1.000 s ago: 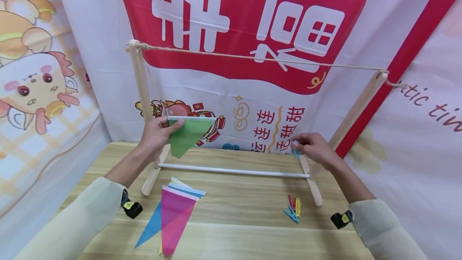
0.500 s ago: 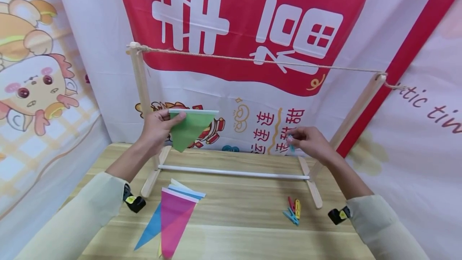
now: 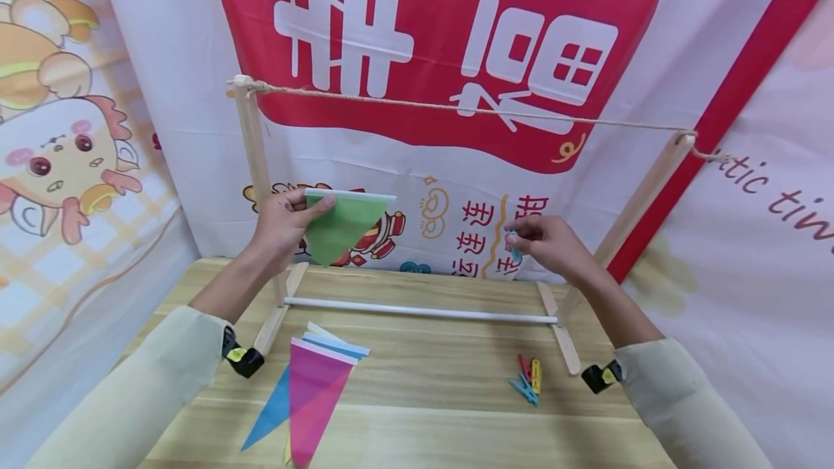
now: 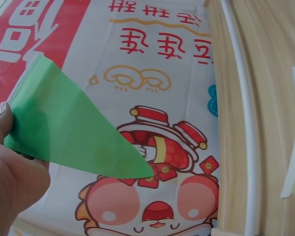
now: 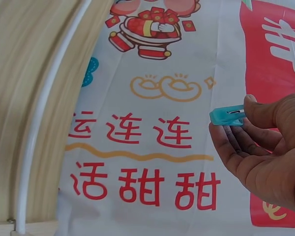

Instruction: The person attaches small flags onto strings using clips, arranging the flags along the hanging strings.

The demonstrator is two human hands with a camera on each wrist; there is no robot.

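Gripping the green flag [image 3: 348, 226] near its white edge [image 3: 365, 196], the left hand [image 3: 281, 223] should hold that edge flat for the blue clip [image 5: 225, 115] pinched in the right hand [image 3: 550, 243].

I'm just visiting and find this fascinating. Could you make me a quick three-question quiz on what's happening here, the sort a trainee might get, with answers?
1. Multiple choice: what does the left hand hold?
A) a pink pennant
B) a green pennant
C) a blue pennant

2. True or false: the rope runs between two upright wooden posts, above the white rod.

3. Fill in the colour: the right hand pinches a ____ clothespin.

Key:
1. B
2. True
3. turquoise
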